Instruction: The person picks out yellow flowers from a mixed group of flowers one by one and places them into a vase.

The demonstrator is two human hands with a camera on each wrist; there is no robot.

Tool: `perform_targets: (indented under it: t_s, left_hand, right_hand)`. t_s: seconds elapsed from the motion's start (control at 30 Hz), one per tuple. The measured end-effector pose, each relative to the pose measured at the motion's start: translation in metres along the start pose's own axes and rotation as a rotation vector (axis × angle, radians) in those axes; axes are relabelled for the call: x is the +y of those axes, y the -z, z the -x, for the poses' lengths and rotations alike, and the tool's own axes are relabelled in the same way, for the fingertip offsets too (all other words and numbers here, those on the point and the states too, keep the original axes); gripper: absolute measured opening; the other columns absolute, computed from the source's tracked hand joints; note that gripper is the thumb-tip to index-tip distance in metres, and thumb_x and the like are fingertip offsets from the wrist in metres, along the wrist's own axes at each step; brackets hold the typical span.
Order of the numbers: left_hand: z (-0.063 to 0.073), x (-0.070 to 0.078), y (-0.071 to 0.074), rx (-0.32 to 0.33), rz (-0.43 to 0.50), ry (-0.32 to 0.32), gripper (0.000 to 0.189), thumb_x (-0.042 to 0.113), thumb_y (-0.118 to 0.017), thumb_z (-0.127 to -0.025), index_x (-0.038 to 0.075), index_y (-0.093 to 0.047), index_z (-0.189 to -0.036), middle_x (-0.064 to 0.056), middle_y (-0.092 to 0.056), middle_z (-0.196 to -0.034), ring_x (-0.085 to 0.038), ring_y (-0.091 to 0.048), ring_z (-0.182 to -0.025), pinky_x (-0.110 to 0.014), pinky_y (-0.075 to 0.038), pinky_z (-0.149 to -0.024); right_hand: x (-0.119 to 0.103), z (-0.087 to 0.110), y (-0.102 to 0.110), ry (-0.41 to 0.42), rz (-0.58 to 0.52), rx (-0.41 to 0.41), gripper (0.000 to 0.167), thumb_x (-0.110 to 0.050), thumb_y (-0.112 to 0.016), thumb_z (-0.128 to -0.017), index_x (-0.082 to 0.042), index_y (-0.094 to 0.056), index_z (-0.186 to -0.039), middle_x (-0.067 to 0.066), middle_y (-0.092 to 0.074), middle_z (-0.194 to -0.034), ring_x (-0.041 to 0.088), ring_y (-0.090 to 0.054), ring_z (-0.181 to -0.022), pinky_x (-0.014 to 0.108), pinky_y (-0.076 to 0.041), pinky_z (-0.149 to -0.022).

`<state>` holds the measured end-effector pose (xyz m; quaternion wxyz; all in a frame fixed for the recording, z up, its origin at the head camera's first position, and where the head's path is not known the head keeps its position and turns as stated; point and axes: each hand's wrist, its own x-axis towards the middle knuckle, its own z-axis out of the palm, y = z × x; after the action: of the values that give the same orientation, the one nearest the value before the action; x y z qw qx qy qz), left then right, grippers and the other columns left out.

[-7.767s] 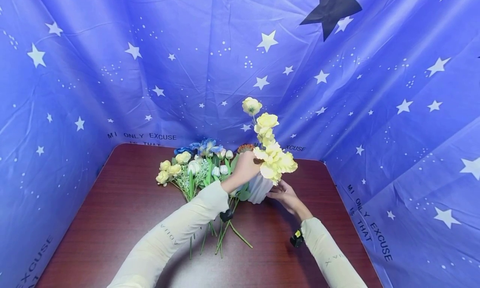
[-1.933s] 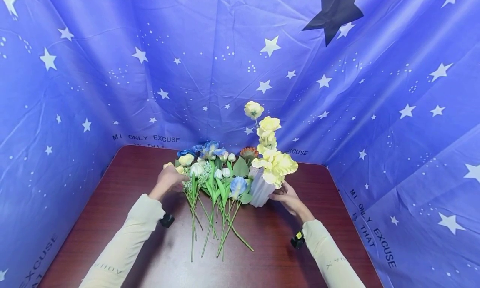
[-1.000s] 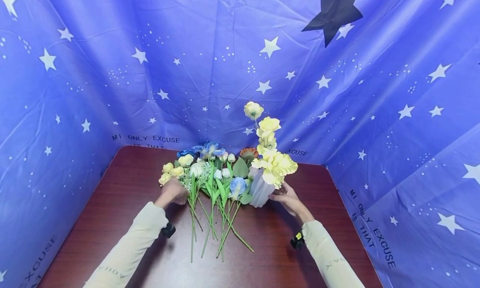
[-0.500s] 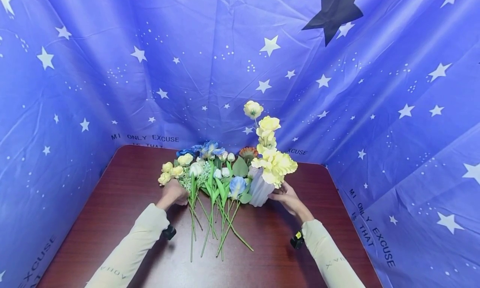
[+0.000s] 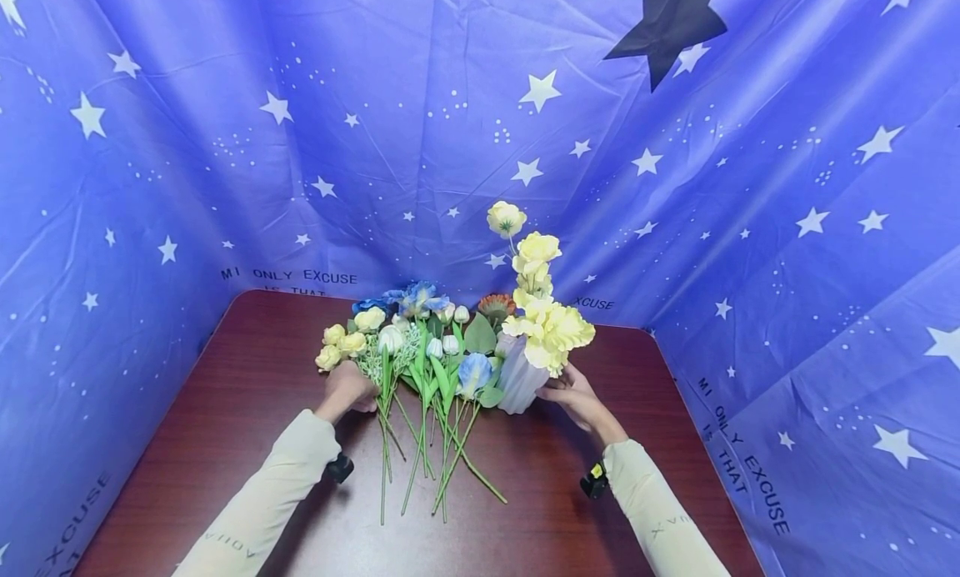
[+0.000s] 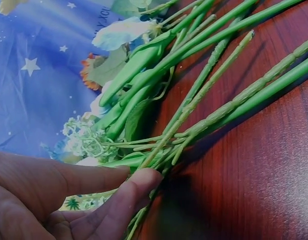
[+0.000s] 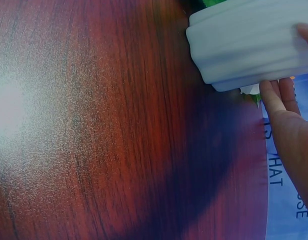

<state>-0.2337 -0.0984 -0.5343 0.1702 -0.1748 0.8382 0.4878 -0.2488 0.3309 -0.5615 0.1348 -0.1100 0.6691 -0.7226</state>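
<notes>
My left hand (image 5: pixel 348 389) is low at the left end of a row of artificial flowers on the table. Its thumb and index finger pinch a thin green stem (image 6: pixel 191 105) in the left wrist view. Just beyond that hand in the head view lie small yellow roses (image 5: pixel 341 343). My right hand (image 5: pixel 577 402) holds a white ribbed vase (image 5: pixel 519 385) by its right side, with thumb and fingers on either side of it in the right wrist view. Tall yellow flowers (image 5: pixel 555 331) stand in the vase, which leans slightly.
White tulips (image 5: pixel 391 338), a pale blue flower (image 5: pixel 474 373), darker blue flowers (image 5: pixel 420 298) and an orange flower (image 5: pixel 497 306) lie between my hands. Their stems cross toward the front of the dark red table (image 5: pixel 577 519). A blue star-printed curtain (image 5: pixel 420 143) surrounds the table.
My left hand has left the yellow flowers at the vase, moved to the yellow roses on the left, then slid down to their stem. My right hand stays on the vase.
</notes>
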Motion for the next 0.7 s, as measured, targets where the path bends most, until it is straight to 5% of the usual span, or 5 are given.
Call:
perform_targets:
  t_s: [0.7]
  left_hand:
    - [0.0034, 0.0045, 0.0044, 0.028, -0.054, 0.02, 0.004, -0.003, -0.067, -0.081, -0.006, -0.068, -0.081, -0.007, -0.066, -0.05, -0.01, -0.063, -0.039, -0.027, -0.062, -0.054]
  right_hand:
    - [-0.0023, 0.0019, -0.0021, -0.011, -0.022, 0.011, 0.085, 0.019, -0.062, -0.084, -0.012, -0.03, -0.156, -0.007, -0.066, -0.127, 0.011, -0.067, -0.111, 0.026, -0.058, -0.095]
